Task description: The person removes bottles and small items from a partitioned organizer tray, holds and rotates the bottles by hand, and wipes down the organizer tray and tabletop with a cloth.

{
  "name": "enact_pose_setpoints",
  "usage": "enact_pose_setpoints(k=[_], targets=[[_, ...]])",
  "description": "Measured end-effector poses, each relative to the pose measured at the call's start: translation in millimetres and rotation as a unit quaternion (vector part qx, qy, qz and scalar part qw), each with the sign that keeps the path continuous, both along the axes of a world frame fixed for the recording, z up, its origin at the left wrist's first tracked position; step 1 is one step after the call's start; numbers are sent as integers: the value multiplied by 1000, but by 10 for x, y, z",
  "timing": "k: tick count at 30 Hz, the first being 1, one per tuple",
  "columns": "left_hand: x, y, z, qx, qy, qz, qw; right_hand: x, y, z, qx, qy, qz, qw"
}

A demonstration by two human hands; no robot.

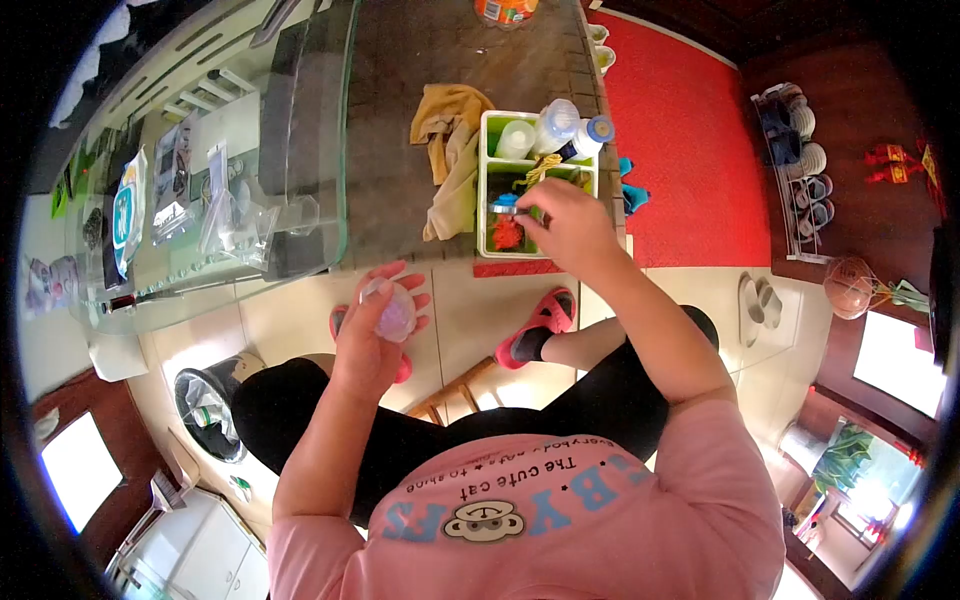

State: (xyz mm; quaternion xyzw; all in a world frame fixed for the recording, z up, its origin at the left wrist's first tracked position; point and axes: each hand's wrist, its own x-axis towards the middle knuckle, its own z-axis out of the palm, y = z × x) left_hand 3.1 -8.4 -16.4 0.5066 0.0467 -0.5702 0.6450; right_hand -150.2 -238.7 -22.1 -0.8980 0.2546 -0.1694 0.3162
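The left hand (378,325), at about eight o'clock from the green box (484,182), grasps a clear, purplish round thing (400,314), thumb in front and fingers spread behind it. The right hand (565,225) reaches over the box's four o'clock side, thumb and forefinger pinching a small gray thing (506,210) too small to make out. A red clump (507,236) lies at six o'clock from it, inside the box. Bottles stand in the box's far compartment, the blue-capped bottle (600,130) toward one o'clock. A tan cloth (462,165) lies at nine o'clock, beside the box.
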Motion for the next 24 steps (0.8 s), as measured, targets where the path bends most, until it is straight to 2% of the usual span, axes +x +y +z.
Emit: enact_pose_setpoints(k=[1, 2, 6, 9, 11, 14, 18, 20, 24], targets=[[-3, -9, 1, 4, 1, 4, 1000, -1, 8, -74, -79, 11, 40, 996], [-4, -14, -7, 3, 0, 3, 1000, 1, 20, -140, -107, 21, 45, 993], [-21, -34, -44, 6, -2, -2, 1000, -9, 44, -93, -85, 9, 40, 996], [-35, -48, -22, 10, -7, -12, 1000, -108, -20, -1, -102, -53, 13, 993], [-42, -48, -19, 11, -9, -17, 1000, -221, -166, 49, -44, -47, -59, 996], [-59, -44, -24, -1, -11, -24, 1000, -331, -364, 42, -33, -13, -92, 995], [-89, -80, 24, 1, -9, -22, 1000, -213, -356, 55, -30, 9, -84, 996], [-96, -96, 34, -2, 0, -18, 1000, -152, -364, -8, -79, 68, -101, 989], [-117, -120, 54, 9, -29, -35, 999, -104, -375, -113, -58, 63, -106, 991]])
